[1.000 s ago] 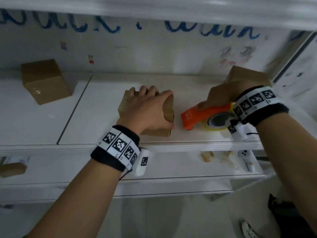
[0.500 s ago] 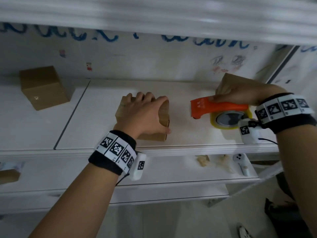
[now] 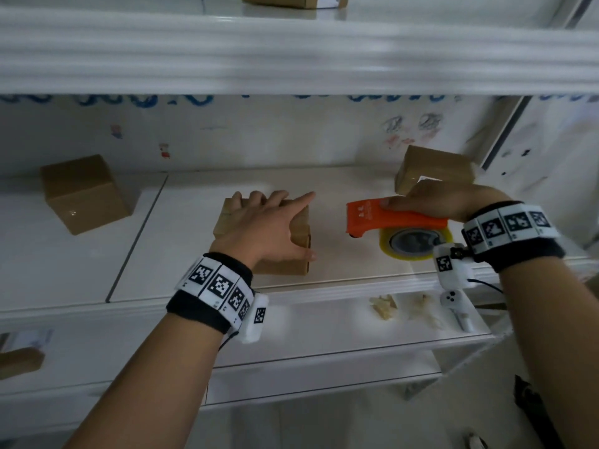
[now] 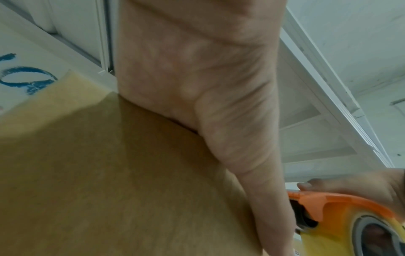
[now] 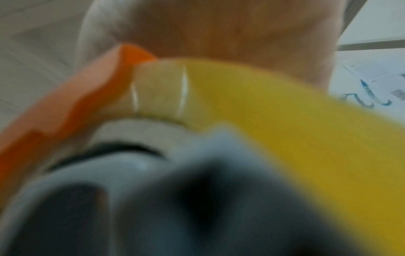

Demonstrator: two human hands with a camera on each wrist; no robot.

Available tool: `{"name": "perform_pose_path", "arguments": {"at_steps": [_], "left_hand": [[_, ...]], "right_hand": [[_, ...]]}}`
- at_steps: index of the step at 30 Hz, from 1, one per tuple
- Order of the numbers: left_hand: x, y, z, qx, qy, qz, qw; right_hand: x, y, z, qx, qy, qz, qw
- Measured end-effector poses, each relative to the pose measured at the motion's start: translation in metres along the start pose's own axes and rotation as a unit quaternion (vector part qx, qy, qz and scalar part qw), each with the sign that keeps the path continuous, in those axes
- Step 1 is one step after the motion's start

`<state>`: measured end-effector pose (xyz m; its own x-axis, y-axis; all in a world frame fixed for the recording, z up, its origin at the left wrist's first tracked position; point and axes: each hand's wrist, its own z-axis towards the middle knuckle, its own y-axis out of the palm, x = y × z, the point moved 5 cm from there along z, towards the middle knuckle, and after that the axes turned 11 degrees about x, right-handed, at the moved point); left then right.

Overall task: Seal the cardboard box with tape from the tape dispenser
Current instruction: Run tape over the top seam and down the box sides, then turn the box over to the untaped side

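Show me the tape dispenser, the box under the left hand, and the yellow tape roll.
tape dispenser (image 3: pixel 372 218), head view, orange body.
cardboard box (image 3: pixel 299 234), head view, right side.
tape roll (image 3: pixel 385 244), head view, yellow left rim.

Shelf: we see a white surface with a dark seam running front to back on its left part
Box at left: we see plain brown cardboard, turned at an angle, left of the seam
Box at right rear: brown cardboard near the back wall
Back wall: blue scrawl along its top, faint red and grey marks
Lower shelf: we spot pale crumpled scraps and a small white device
Upper shelf: another brown box on it
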<state>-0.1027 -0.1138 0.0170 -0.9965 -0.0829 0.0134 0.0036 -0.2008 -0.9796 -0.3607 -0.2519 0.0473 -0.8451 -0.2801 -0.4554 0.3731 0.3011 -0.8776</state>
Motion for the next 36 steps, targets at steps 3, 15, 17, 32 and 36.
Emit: {"name": "perform_pose_path", "arguments": {"at_steps": [3, 15, 17, 32, 36], "left_hand": [[0.001, 0.001, 0.000, -0.007, -0.002, 0.003, 1.000], [0.001, -0.009, -0.004, 0.046, -0.006, -0.074, 0.996], [-0.006, -0.016, -0.008, 0.078, -0.018, -0.091, 0.993], [-0.090, -0.003, -0.067, 0.295, -0.204, -0.593, 0.721], [-0.098, 0.021, -0.076, 0.288, -0.222, -0.631, 0.686]], "right_hand": [[-0.005, 0.008, 0.004, 0.004, 0.000, -0.021, 1.000], [-0.024, 0.025, 0.009, 0.024, -0.014, -0.037, 0.999], [-0.023, 0.026, 0.010, 0.032, -0.017, -0.029, 0.999], [-0.024, 0.039, 0.024, 0.102, -0.034, 0.041, 0.993], [-0.035, 0.048, 0.028, 0.093, -0.039, 0.065, 0.993]]}}
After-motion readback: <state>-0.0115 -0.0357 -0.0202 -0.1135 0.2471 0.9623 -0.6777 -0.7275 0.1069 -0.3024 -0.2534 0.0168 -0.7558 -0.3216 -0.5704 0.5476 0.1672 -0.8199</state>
